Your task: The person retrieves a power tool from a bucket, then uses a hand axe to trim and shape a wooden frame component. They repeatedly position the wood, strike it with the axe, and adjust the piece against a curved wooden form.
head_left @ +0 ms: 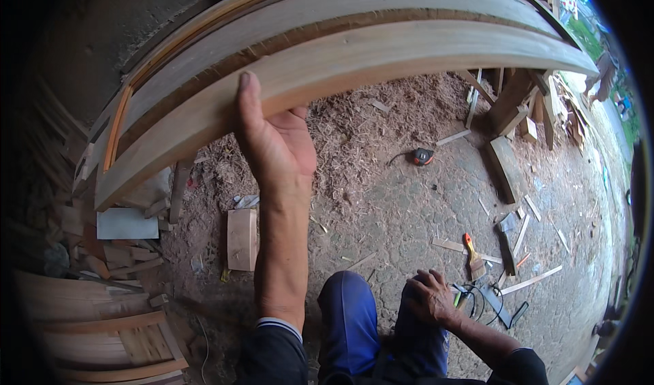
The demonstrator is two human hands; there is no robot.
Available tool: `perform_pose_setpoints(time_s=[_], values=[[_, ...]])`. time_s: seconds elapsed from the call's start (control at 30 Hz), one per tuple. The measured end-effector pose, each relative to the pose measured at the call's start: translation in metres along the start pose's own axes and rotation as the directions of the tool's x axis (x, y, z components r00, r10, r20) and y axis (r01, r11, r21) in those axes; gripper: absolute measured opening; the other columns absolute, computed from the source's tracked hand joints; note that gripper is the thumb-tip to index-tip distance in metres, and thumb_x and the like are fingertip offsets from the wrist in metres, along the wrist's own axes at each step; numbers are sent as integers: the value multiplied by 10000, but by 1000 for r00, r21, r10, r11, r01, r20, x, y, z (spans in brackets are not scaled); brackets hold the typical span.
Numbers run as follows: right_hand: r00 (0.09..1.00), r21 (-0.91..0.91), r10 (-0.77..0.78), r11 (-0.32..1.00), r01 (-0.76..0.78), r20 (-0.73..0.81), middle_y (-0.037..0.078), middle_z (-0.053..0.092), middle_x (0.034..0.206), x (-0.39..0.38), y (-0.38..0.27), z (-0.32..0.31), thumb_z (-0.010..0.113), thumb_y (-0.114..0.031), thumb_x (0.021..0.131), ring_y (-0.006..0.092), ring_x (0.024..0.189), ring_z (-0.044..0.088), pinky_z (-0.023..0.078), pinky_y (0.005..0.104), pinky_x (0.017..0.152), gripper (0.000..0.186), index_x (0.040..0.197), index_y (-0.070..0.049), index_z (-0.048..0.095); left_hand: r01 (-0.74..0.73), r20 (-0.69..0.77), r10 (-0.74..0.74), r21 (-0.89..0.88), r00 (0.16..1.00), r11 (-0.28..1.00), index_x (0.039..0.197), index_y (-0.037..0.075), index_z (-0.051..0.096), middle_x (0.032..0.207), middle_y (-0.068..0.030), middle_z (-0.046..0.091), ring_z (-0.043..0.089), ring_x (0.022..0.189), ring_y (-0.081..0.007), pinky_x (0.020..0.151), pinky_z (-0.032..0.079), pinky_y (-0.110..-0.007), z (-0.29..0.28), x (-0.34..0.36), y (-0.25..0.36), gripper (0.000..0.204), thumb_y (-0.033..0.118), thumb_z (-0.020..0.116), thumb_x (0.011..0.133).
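My left hand (276, 136) grips the near edge of a long pale wooden board (381, 55), thumb on its face and fingers curled underneath. This board looks bent by the lens and lies along the front of a bench-like wooden frame (121, 123), with more boards behind it. Whether it is fixed to the frame I cannot tell. My right hand (432, 298) rests on my right knee, fingers loosely spread, holding nothing. On the floor just right of it lie a paintbrush (473, 257) with an orange-red handle and a dark cable (485, 302).
Wood shavings (354, 130) cover the floor under the frame. A tape measure (422, 156), a hatchet-like tool (507, 245) and thin offcuts lie on the right. A wooden block (242, 238) stands below the frame; a slatted wooden panel (116, 344) lies at the lower left.
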State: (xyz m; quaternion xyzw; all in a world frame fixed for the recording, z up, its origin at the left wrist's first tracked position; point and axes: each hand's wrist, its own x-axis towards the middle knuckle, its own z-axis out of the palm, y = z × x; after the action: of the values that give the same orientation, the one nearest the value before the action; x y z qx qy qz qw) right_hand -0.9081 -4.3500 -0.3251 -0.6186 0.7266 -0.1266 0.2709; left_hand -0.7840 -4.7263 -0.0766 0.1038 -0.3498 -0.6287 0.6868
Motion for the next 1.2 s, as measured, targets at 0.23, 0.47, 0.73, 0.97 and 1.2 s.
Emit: perform_pose_setpoints(time_s=[0.23,0.47,0.73,0.97,1.2], values=[[976,28,123,991,-130,181,146,495,1469,-24,-43,-17,702,-479,826,433,1387,388,413,584,1089,598,1349,-202,613,213,-242,-235,-115,941,970,1308,58,526,1297,-79,615,602,1232,-200,1020,562,-387,16,-12,19,450,221,724,938],[932,-53,173,985,-165,319,107,505,1458,-100,-111,-77,602,-496,932,359,1423,367,363,529,1148,525,1370,-207,601,443,-398,-561,-353,726,824,1348,41,497,1335,-122,576,582,1251,-261,1075,534,-441,16,-17,34,530,151,768,906],[935,267,261,908,-323,241,156,590,1377,-155,-168,-198,603,-412,941,354,1282,568,471,474,1072,484,1345,-148,629,614,-555,-685,-350,472,707,1350,23,548,1353,-146,599,566,1282,-315,1085,520,-481,8,2,34,563,268,789,904],[762,556,617,570,-605,197,198,719,1149,-188,-161,-242,592,-469,910,365,1070,690,523,454,946,520,1254,-92,690,778,-545,-757,-271,361,566,1256,38,600,1157,-118,674,664,1072,-279,898,590,-426,-5,12,41,503,404,734,938],[689,479,707,556,-680,157,204,743,1030,-219,-89,-197,639,-427,831,351,971,715,543,438,874,507,1147,-43,735,938,-556,-785,-27,272,344,1155,50,576,1081,-81,657,658,975,-221,826,577,-406,7,3,67,730,712,665,862]])
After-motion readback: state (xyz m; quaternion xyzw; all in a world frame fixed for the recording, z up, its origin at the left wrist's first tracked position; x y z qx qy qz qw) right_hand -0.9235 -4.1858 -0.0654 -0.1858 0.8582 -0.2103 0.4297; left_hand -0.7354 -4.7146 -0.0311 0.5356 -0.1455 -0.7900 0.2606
